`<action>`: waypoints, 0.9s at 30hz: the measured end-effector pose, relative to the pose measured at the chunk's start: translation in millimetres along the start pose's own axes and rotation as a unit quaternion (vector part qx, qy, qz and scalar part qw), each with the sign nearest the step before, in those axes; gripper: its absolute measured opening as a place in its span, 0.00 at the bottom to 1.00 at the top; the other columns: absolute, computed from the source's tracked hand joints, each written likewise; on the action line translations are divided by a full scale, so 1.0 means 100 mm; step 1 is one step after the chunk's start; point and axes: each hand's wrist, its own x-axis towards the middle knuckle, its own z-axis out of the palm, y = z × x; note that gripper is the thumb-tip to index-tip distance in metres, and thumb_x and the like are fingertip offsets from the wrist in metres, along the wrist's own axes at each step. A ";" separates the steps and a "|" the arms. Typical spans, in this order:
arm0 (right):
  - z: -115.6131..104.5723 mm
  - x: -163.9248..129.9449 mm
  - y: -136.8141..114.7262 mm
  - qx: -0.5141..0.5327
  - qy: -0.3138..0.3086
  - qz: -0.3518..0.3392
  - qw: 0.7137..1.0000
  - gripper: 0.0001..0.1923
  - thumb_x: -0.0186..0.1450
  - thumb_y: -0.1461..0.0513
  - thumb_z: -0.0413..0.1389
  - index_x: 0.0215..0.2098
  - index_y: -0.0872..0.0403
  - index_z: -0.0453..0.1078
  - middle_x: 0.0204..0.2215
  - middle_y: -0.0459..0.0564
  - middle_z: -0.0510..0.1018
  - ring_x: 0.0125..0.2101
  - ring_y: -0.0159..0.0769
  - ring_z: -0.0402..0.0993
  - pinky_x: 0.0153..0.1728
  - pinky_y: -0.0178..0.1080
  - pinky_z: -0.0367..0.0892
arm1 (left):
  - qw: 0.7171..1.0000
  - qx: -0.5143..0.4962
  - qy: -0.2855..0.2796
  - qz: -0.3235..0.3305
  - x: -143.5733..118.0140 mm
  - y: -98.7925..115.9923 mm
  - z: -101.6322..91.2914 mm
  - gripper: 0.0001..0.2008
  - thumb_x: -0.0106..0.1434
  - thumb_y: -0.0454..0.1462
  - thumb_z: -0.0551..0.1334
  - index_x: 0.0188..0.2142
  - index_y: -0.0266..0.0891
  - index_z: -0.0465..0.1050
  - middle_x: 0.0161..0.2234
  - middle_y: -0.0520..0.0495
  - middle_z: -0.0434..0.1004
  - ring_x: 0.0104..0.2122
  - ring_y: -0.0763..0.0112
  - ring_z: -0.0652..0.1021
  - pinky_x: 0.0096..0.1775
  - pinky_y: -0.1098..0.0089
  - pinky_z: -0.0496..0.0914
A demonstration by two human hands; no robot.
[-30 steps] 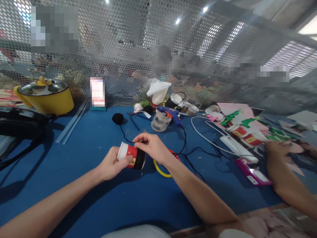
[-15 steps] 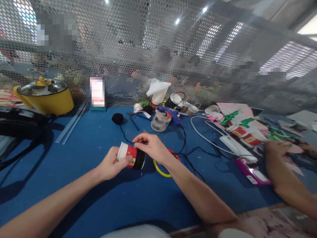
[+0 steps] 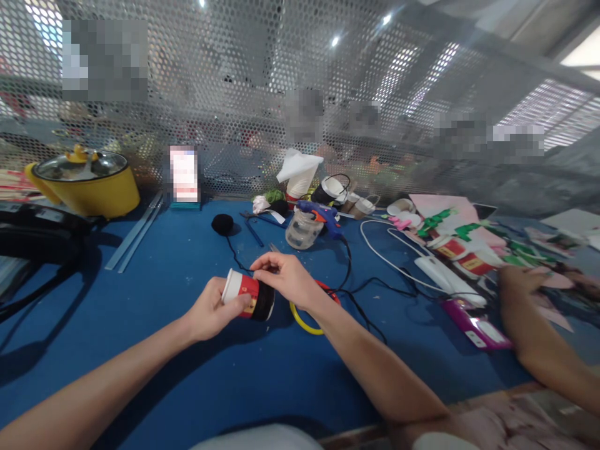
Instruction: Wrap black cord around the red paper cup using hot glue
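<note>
Left hand (image 3: 210,310) gripping red paper cup (image 3: 248,295), right hand (image 3: 285,278) pinching its black end, yellow ring (image 3: 304,322) just behind, glue gun (image 3: 323,217) beyond

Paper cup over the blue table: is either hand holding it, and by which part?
Yes. The left hand grips the red paper cup around its side; the right hand pinches its dark end.

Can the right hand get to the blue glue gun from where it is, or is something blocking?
Probably yes. The right hand is pinching the red paper cup that the left hand holds, so it must let go first. The blue glue gun lies just beyond, with bare blue table and a black cord between.
</note>
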 end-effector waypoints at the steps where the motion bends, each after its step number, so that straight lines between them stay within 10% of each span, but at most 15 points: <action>1: 0.00 0.00 0.00 -0.005 0.003 0.000 1.000 0.04 0.52 0.67 0.53 0.27 0.57 0.68 0.22 0.45 0.71 0.24 0.28 0.66 0.28 0.33 0.62 | 1.000 0.003 0.001 0.004 0.00 0.00 0.00 0.13 0.51 0.40 0.54 0.16 0.36 0.56 0.15 0.56 0.51 0.16 0.82 0.52 0.17 0.78 0.50; 9: -0.07 -0.02 0.00 0.039 0.035 -0.003 0.999 0.15 0.60 0.55 0.45 0.34 0.57 0.64 0.32 0.52 0.71 0.35 0.34 0.68 0.33 0.37 0.66 | 0.994 0.069 0.062 0.064 0.02 0.01 -0.05 0.11 0.52 0.39 0.54 0.18 0.35 0.60 0.14 0.56 0.54 0.15 0.82 0.55 0.17 0.78 0.52; 16: -0.03 -0.20 -0.01 0.101 -0.083 0.031 0.991 0.22 0.56 0.54 0.50 0.46 0.55 0.57 0.37 0.52 0.68 0.28 0.32 0.70 0.27 0.38 0.69 | 0.988 0.116 0.059 0.088 0.04 -0.02 -0.11 0.10 0.52 0.38 0.55 0.21 0.33 0.66 0.17 0.52 0.62 0.17 0.79 0.62 0.20 0.77 0.58; 27: 0.15 -0.32 0.20 -0.049 0.037 -0.124 0.990 0.25 0.50 0.55 0.58 0.45 0.51 0.58 0.44 0.52 0.63 0.40 0.36 0.65 0.39 0.41 0.65 | 0.974 -0.175 0.019 -0.143 0.16 0.00 -0.17 0.16 0.48 0.46 0.59 0.23 0.33 0.68 0.18 0.51 0.68 0.18 0.78 0.66 0.21 0.76 0.58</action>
